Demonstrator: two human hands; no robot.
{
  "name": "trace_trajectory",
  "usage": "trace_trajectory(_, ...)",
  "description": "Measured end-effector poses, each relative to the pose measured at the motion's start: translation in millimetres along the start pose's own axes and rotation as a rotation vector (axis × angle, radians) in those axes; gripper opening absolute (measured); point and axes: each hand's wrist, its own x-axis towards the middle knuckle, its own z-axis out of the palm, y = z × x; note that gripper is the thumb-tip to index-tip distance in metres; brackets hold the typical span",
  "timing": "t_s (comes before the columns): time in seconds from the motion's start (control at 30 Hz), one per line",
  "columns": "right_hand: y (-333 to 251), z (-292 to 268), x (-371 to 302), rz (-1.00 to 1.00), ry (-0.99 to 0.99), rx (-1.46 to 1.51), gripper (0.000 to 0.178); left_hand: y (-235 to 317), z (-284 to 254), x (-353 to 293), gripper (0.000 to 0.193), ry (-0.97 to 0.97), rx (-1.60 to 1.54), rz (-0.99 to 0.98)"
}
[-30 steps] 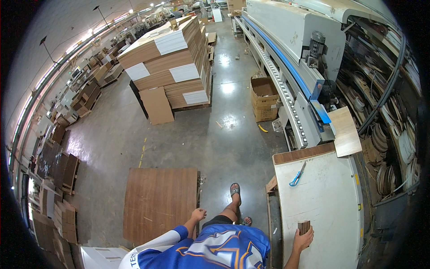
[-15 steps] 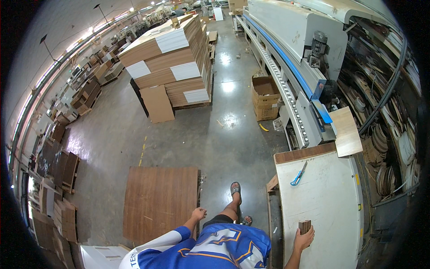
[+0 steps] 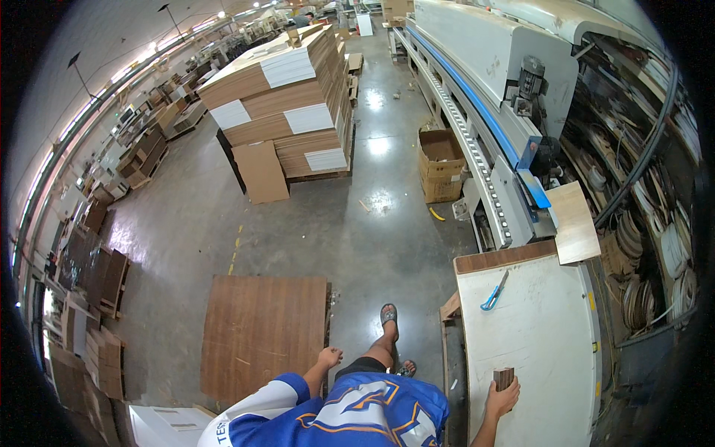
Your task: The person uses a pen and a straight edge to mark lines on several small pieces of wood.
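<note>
My right hand [image 3: 503, 401] rests over the white-topped table and is closed around a small block of brown wood-grain pieces [image 3: 504, 378]. My left hand [image 3: 329, 357] hangs in front of me beside my body, fingers loosely apart, with nothing visible in it. It is nearest to the large brown wood-grain board [image 3: 264, 335] lying low at the left. On the table [image 3: 532, 328], farther from me than the block, lies a blue utility knife [image 3: 493, 292] with its blade out.
A long white machine [image 3: 477, 52] with a blue rail runs away from the table's far end. A pale wooden sheet [image 3: 575, 223] overlaps the table's far right corner. Beside the machine stands an open cardboard box [image 3: 442, 175]. A tall stack of boards [image 3: 275, 97] stands ahead.
The view has shifted very slightly. My right hand keeps its grip on the block at about the same place on the table. My left hand's fingers look a little looser.
</note>
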Motion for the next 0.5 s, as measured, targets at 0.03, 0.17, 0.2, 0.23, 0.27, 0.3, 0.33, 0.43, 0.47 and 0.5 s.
trace_trajectory(0.03,0,0,0,0.007,-0.008,0.003,0.079,1,0,-2,0.03,-0.002,0.022,-0.003)
trace_trajectory(0.17,1,3,-1,0.0,0.044,0.003,0.077,3,3,-16,0.032,-0.006,0.091,-0.088)
trace_trajectory(0.2,-1,4,0,-0.006,0.031,0.003,0.077,5,3,-16,0.032,0.012,0.093,-0.058)
trace_trajectory(0.23,-1,4,0,0.005,0.028,-0.006,0.077,4,4,-19,0.034,0.065,0.26,0.021)
trace_trajectory(0.27,-1,3,-1,0.015,0.042,-0.012,0.077,1,3,-21,0.037,0.091,0.426,0.073)
trace_trajectory(0.3,-1,2,-1,0.015,0.023,-0.019,0.077,0,2,-21,0.046,0.051,0.355,0.048)
trace_trajectory(0.33,-1,0,-1,0.014,0.014,0.003,0.077,-2,1,-21,0.046,0.073,0.353,0.077)
trace_trajectory(0.43,-10,-6,1,0.063,-0.017,0.041,0.077,3,-5,-12,0.052,0.023,0.513,0.021)
trace_trajectory(0.47,-13,-10,1,0.104,-0.031,0.058,0.077,2,-6,-12,0.054,-0.007,0.67,0.054)
trace_trajectory(0.5,-22,-9,5,0.1,-0.047,0.052,0.077,6,-7,-9,0.056,-0.075,0.826,0.037)
